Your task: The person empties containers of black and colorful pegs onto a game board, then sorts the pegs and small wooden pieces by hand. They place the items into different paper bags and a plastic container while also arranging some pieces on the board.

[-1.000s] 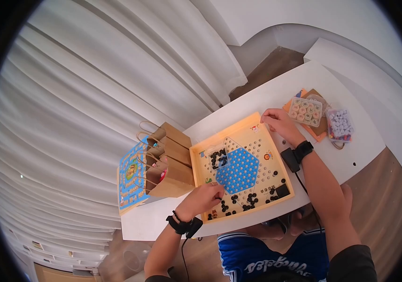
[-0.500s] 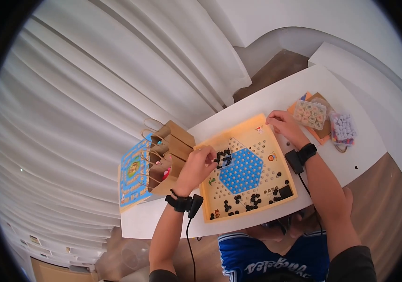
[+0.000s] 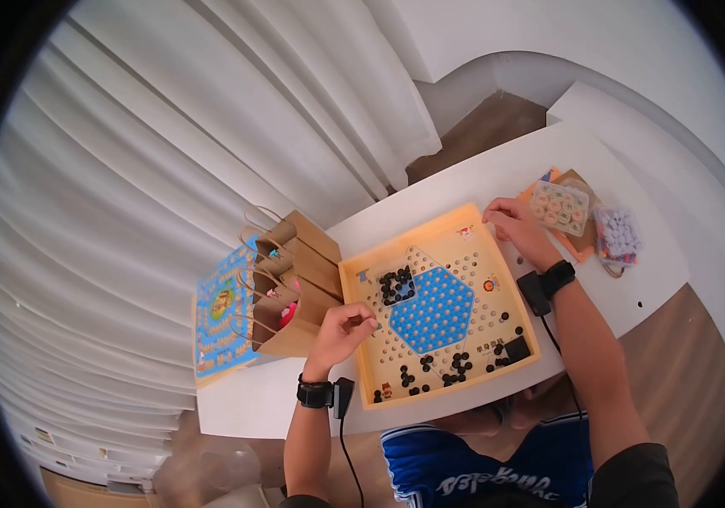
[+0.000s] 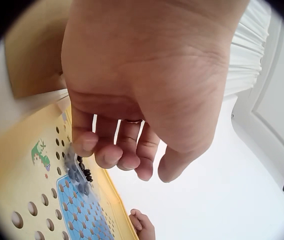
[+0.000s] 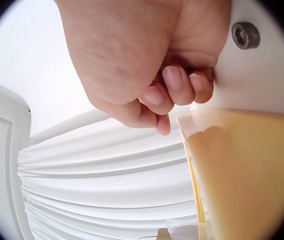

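A wooden game board with a raised rim lies on the white table. Its middle carries a blue hexagon dotted with holes. Small black pieces are scattered along the near side. More of them fill a clear box at the board's left. My left hand hovers by the left rim with loosely bent fingers; in the left wrist view its fingers hold nothing. Beside the board's far right corner rests my right hand. The right wrist view shows its fingers loosely curled and holding nothing.
Brown paper bags stand left of the board, next to a blue printed board. To the right are a clear box of round wooden pieces and a box of white pieces. A dark bolt head sits in the tabletop.
My left hand went from the near black pieces up to the clear box, then drew back toward the board's left rim. The right hand stayed by the far right corner.
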The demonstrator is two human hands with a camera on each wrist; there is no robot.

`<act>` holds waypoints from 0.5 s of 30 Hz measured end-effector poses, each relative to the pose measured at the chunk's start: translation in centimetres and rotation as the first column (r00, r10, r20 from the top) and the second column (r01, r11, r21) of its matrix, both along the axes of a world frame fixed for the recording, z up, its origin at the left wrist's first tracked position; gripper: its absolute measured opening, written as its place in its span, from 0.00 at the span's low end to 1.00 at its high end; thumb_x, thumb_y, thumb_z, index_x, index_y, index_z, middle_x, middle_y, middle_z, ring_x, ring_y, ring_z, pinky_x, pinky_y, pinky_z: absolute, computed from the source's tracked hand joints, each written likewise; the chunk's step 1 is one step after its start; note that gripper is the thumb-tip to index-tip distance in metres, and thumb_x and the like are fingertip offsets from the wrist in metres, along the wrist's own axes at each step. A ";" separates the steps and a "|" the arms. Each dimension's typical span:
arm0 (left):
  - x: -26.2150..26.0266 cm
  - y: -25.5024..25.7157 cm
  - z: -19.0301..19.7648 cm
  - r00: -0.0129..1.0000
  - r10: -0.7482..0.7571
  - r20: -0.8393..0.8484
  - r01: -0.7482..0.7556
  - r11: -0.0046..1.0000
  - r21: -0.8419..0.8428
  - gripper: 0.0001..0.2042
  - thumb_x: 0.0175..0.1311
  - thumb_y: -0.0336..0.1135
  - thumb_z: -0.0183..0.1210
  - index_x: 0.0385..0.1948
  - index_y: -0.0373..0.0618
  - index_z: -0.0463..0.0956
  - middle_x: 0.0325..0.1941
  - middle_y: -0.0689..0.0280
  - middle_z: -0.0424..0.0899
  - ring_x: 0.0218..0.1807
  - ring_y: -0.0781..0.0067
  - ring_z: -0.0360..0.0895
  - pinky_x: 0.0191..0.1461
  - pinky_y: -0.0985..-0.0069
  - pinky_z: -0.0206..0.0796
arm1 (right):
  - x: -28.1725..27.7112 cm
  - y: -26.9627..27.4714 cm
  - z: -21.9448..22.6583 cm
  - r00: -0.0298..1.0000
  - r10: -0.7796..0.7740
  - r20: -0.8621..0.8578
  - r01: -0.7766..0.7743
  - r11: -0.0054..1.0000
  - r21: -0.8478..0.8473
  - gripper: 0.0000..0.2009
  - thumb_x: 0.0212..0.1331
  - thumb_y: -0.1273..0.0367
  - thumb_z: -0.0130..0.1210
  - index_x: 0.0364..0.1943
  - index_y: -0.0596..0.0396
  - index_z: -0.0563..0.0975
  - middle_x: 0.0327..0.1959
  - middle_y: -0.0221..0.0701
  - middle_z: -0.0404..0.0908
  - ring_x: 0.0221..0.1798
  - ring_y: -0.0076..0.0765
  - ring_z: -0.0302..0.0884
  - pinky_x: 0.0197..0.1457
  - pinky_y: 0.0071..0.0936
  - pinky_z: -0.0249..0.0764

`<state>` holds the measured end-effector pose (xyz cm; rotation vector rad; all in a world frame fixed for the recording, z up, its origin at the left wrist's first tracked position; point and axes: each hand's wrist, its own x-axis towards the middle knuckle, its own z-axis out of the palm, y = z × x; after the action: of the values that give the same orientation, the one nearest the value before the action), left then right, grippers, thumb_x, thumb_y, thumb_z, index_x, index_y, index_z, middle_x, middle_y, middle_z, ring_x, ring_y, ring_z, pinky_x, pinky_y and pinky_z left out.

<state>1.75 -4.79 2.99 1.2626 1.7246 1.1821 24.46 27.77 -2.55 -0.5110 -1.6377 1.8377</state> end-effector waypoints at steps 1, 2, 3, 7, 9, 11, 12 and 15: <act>-0.1 -0.1 -0.2 0.998 0.000 0.062 -0.001 1.000 0.008 0.06 0.71 0.27 0.62 0.31 0.38 0.77 0.31 0.76 0.76 0.37 0.87 0.71 0.40 0.84 0.63 | 0.0 -0.2 0.0 1.000 -0.019 0.013 0.019 1.000 0.009 0.06 0.70 0.70 0.55 0.34 0.55 0.79 0.22 0.16 0.64 0.25 0.12 0.57 0.29 0.17 0.53; -0.3 -0.2 -0.5 0.997 0.004 0.076 -0.006 1.000 0.024 0.06 0.71 0.27 0.62 0.31 0.38 0.77 0.31 0.76 0.76 0.37 0.87 0.71 0.40 0.84 0.63 | 0.1 -0.2 0.0 1.000 -0.015 0.026 0.014 1.000 0.026 0.06 0.70 0.70 0.55 0.34 0.55 0.79 0.22 0.16 0.64 0.25 0.12 0.57 0.29 0.17 0.53; -0.8 0.0 -0.7 0.991 -0.039 0.127 0.033 0.998 0.048 0.07 0.71 0.29 0.62 0.31 0.38 0.77 0.31 0.75 0.76 0.36 0.87 0.70 0.40 0.84 0.61 | 0.1 -0.3 0.1 0.999 -0.026 0.033 0.025 0.999 0.039 0.07 0.70 0.69 0.55 0.34 0.55 0.80 0.22 0.16 0.64 0.24 0.12 0.56 0.29 0.17 0.53; -1.7 -0.1 -1.8 0.969 -0.136 0.204 0.104 0.981 0.162 0.11 0.71 0.35 0.62 0.29 0.39 0.76 0.30 0.75 0.75 0.35 0.88 0.69 0.38 0.84 0.58 | 0.1 -0.7 0.7 1.000 -0.016 -0.010 0.016 1.000 0.002 0.08 0.72 0.68 0.56 0.35 0.56 0.80 0.21 0.16 0.63 0.25 0.13 0.56 0.31 0.18 0.55; -2.0 -0.2 -2.6 0.957 -0.144 0.253 0.087 0.971 0.224 0.12 0.70 0.36 0.63 0.29 0.39 0.76 0.29 0.76 0.75 0.34 0.88 0.68 0.37 0.84 0.57 | 0.3 -0.8 1.6 0.999 -0.040 0.031 0.038 0.998 0.058 0.09 0.72 0.67 0.55 0.35 0.56 0.80 0.21 0.16 0.63 0.25 0.13 0.56 0.31 0.18 0.55; -2.0 -0.8 -3.2 0.941 -0.138 0.310 0.050 0.960 0.276 0.12 0.70 0.37 0.63 0.28 0.40 0.75 0.28 0.76 0.74 0.33 0.88 0.67 0.36 0.83 0.56 | 0.6 -1.0 3.1 0.989 -0.073 0.125 0.048 0.980 0.195 0.07 0.72 0.68 0.56 0.37 0.57 0.80 0.22 0.18 0.67 0.27 0.13 0.61 0.33 0.18 0.59; -2.2 -0.8 -3.3 0.946 -0.141 0.293 0.050 0.953 0.298 0.12 0.70 0.36 0.63 0.27 0.40 0.75 0.26 0.77 0.72 0.31 0.89 0.66 0.34 0.83 0.55 | 0.7 -1.7 3.6 0.986 -0.061 0.156 0.028 0.977 0.210 0.07 0.72 0.68 0.56 0.37 0.57 0.80 0.22 0.18 0.67 0.27 0.13 0.61 0.33 0.18 0.59; -1.8 -1.3 -2.5 0.947 -0.122 0.297 0.031 0.955 0.295 0.13 0.69 0.36 0.62 0.25 0.39 0.74 0.24 0.75 0.71 0.29 0.87 0.65 0.33 0.82 0.54 | 0.6 -7.7 8.5 0.911 0.056 0.408 -0.325 0.706 0.629 0.03 0.66 0.73 0.60 0.40 0.57 0.80 0.33 0.27 0.77 0.36 0.24 0.75 0.42 0.23 0.72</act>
<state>-0.10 -6.05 0.48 1.2166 1.2942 1.5358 25.04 20.08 5.99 -0.3507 -2.5481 1.1348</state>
